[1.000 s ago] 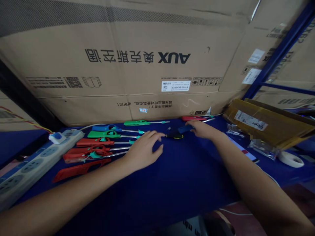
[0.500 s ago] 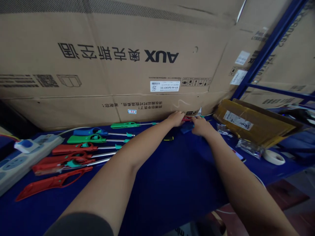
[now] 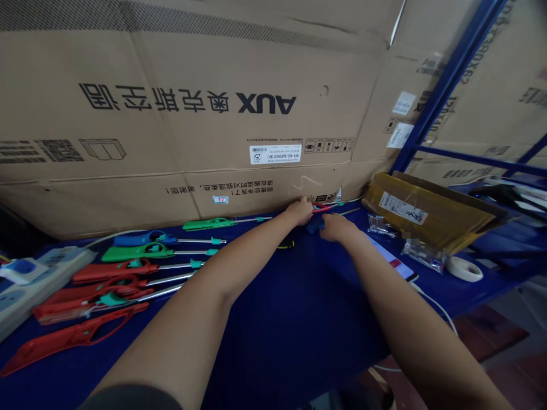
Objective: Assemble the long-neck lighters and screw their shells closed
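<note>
Both arms stretch to the back of the blue table (image 3: 290, 319), by the cardboard. My left hand (image 3: 301, 211) is closed around the left end of a red stick lighter (image 3: 321, 208), whose turquoise-tipped rod points right. Just in front, my right hand (image 3: 339, 228) has its fingers closed at a blue stick lighter (image 3: 315, 226); a thin rod shows beyond the knuckles. A yellow-and-black tool handle (image 3: 286, 244) lies partly hidden by my left forearm. Left of it, a green stick lighter (image 3: 209, 224) rests along the cardboard.
Several blue, green and red stick lighters (image 3: 139, 252) lie at the left, beside a loose red casing half (image 3: 77, 336) and a white power strip (image 3: 55, 267). At the right are a phone (image 3: 391, 259), plastic packets (image 3: 423, 255), a tape roll (image 3: 465, 269) and an opened carton (image 3: 427, 210).
The view has shifted a little to the right. My right hand has moved slightly nearer, away from the red lighter to the blue one. My left hand stays at the red lighter.
</note>
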### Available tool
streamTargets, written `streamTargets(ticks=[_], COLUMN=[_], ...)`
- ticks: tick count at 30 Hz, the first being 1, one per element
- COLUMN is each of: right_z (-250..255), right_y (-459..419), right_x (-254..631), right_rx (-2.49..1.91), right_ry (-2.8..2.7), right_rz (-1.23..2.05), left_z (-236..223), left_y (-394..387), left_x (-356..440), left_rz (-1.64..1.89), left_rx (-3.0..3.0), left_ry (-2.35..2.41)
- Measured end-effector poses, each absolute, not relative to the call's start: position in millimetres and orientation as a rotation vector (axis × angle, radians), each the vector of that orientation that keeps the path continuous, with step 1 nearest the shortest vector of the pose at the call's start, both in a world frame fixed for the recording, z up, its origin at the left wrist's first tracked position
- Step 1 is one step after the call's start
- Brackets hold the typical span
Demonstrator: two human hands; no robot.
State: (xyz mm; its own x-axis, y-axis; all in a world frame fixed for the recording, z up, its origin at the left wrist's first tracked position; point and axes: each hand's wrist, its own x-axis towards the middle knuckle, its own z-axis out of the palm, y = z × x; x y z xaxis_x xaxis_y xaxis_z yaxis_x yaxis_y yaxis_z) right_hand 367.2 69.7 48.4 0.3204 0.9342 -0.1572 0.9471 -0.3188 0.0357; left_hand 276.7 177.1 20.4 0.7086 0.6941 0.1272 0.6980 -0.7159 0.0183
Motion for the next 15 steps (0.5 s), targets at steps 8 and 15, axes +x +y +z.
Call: streamTargets(ticks=[8, 15], right_z=[42.6, 27.6], right_y=[73.1, 81.6], right_x=[370.0, 371.8], right_rx=[2.54, 2.639], right_ry=[1.754, 1.803], right_rz=[-0.094, -0.036], left_z=[55.1, 62.8], left_y=[159.9, 105.4], left_x=[211.0, 103.4], left_rz=[-0.301, -0.39], left_rx=[-2.87, -2.894], left_ry=[-1.129, -1.129])
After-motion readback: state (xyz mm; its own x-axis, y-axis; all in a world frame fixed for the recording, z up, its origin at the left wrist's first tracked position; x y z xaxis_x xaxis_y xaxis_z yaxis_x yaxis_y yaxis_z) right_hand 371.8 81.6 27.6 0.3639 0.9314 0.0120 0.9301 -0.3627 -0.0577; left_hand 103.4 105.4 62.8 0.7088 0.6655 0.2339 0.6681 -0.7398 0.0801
